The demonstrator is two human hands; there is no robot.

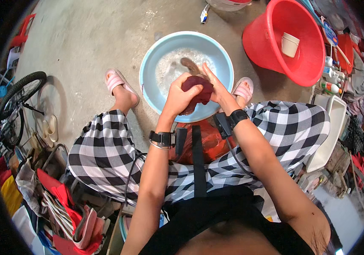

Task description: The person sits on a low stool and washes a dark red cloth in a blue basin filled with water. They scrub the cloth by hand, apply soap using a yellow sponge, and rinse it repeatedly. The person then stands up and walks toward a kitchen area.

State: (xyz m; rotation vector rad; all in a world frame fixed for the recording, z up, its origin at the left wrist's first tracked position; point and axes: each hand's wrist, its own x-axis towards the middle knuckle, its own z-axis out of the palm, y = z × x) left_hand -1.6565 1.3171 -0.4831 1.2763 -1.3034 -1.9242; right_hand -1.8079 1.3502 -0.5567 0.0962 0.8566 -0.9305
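A light blue plastic basin (150, 60) of sudsy water stands on the floor between my feet. Over its near side, my left hand (180, 94) grips a bunched maroon cloth (198, 85), thumb across the top. Against the cloth's right side rests my right hand (217, 85), one finger stretched toward the far rim; its other fingers are partly hidden. A brown strip of wet fabric (189, 63) trails into the suds beyond the hands. Whether it belongs to the maroon cloth I cannot tell.
A large red tub (261, 41) holding a small white bucket (290, 44) is at the upper right. Bottles (330, 73) and a white plastic bin (328, 134) line the right. At left are a bicycle (13, 105) and piled cloths (64, 207). A red plastic bag (212, 143) lies below the basin.
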